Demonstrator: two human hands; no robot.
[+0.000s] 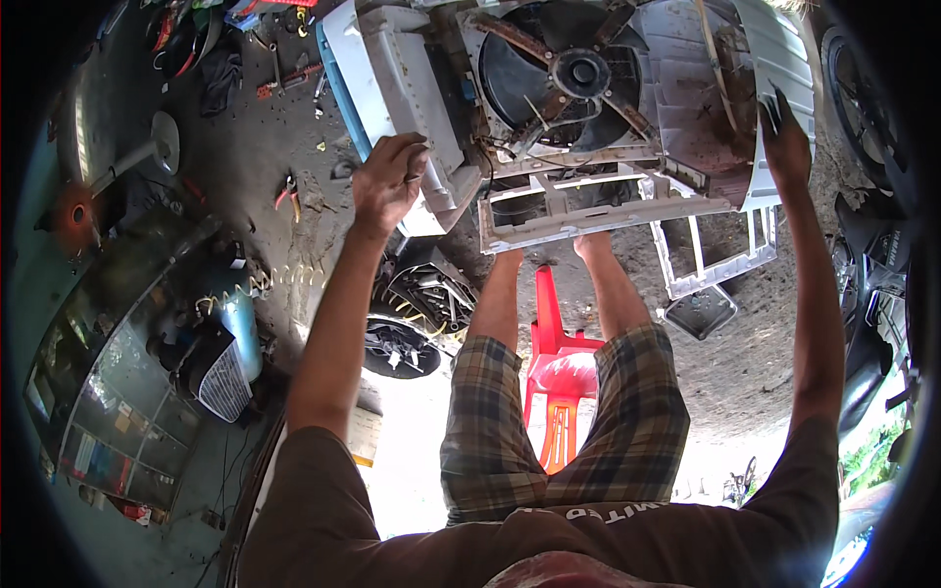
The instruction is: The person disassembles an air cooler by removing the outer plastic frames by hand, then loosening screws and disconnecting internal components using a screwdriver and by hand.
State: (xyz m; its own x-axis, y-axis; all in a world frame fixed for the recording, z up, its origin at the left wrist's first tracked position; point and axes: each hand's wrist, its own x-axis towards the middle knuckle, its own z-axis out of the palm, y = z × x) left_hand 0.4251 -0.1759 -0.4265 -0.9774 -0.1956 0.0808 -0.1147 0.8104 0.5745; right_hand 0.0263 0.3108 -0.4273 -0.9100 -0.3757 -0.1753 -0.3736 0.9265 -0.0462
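Note:
An opened air conditioner casing (400, 93) of white, rust-stained sheet metal stands in front of me. Inside it sits a black fan (582, 73) on rusty crossed brackets. My left hand (392, 181) is closed at the casing's left side, its fingers curled at the panel's edge. Over at the right, my right hand (787, 147) is closed on the edge of a ribbed white side panel (781, 59); a dark sliver shows by its fingers, too small to name. A pale slotted frame (608, 218) runs along the casing's near edge, between my hands.
Another pale frame (720, 250) and a dark tray (701, 312) lie on the ground at right. A red plastic chair (564, 367) stands between my legs. Red-handled pliers (288, 196) lie at left, near a glass cabinet (123, 412). Motorcycles (872, 265) line the right.

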